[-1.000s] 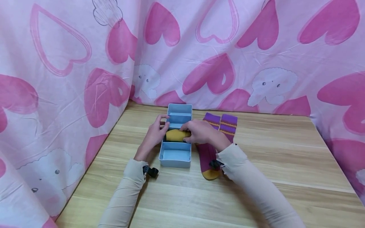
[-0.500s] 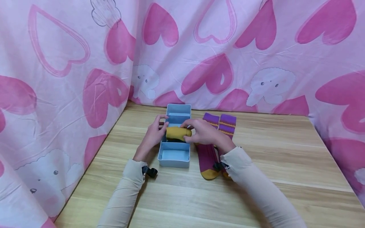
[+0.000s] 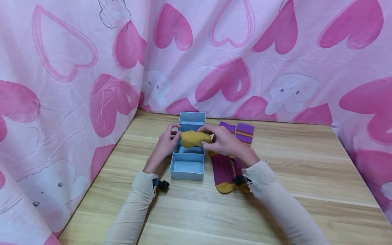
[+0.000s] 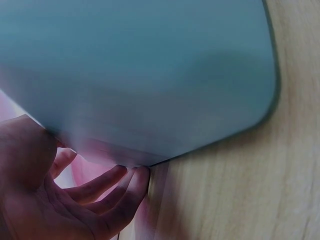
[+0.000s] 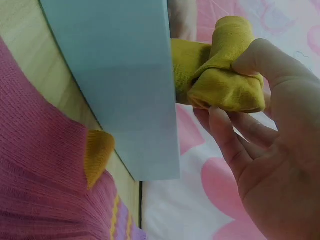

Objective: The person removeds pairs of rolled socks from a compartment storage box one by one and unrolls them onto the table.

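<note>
From the head view, we see our right hand (image 3: 225,143) pinching a rolled yellow sock (image 3: 194,139) just above the blue box (image 3: 187,167), while our left hand (image 3: 165,144) rests against the box's left wall. The left wrist view adds relaxed, straight fingers (image 4: 100,185) along that wall. The right wrist view reveals thumb and fingers gripping the roll's end beside maroon socks (image 5: 40,175).

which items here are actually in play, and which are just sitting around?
In play:
- yellow roll, gripped by right hand above the box
- blue box, steadied by left hand at its side

Lying about:
- two maroon socks flat on the table, right of the box
- heart-print cloth behind and to the left
</note>
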A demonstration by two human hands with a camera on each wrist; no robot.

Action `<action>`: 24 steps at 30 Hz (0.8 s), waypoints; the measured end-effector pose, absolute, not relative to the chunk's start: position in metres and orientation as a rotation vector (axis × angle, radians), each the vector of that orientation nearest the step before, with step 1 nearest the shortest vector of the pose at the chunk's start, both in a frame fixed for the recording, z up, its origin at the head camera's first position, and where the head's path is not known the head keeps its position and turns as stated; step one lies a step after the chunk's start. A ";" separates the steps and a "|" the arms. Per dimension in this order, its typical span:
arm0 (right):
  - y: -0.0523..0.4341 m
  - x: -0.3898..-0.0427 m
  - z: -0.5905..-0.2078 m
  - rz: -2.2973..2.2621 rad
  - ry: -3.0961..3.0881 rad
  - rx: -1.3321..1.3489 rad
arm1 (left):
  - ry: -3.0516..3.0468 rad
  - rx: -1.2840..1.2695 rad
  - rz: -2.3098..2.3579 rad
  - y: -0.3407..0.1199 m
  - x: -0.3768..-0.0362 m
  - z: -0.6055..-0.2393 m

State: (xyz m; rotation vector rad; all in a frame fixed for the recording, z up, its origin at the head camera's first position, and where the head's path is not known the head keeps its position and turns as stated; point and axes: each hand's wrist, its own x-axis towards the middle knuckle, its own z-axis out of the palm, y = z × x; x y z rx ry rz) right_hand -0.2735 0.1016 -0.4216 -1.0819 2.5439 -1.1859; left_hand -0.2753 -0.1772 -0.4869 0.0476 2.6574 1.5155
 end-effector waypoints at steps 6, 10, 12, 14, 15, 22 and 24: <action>0.118 -0.265 -0.416 -1.284 2.530 -1.057 | 2.648 0.055 1.515 -0.177 -0.275 -0.486; 0.129 -0.261 -0.416 -1.353 2.520 -1.104 | 2.642 0.052 1.518 -0.175 -0.274 -0.486; 0.136 -0.258 -0.416 -1.370 2.526 -1.125 | 2.639 0.050 1.520 -0.175 -0.274 -0.485; 0.144 -0.255 -0.416 -1.380 2.537 -1.124 | 2.640 0.048 1.521 -0.174 -0.273 -0.485; 0.148 -0.253 -0.416 -1.384 2.541 -1.120 | 2.643 0.049 1.521 -0.174 -0.273 -0.485; 0.179 -0.242 -0.418 -1.399 2.577 -1.018 | 2.651 0.056 1.529 -0.175 -0.271 -0.484; 0.188 -0.240 -0.420 -1.397 2.586 -0.983 | 2.651 0.045 1.528 -0.175 -0.271 -0.484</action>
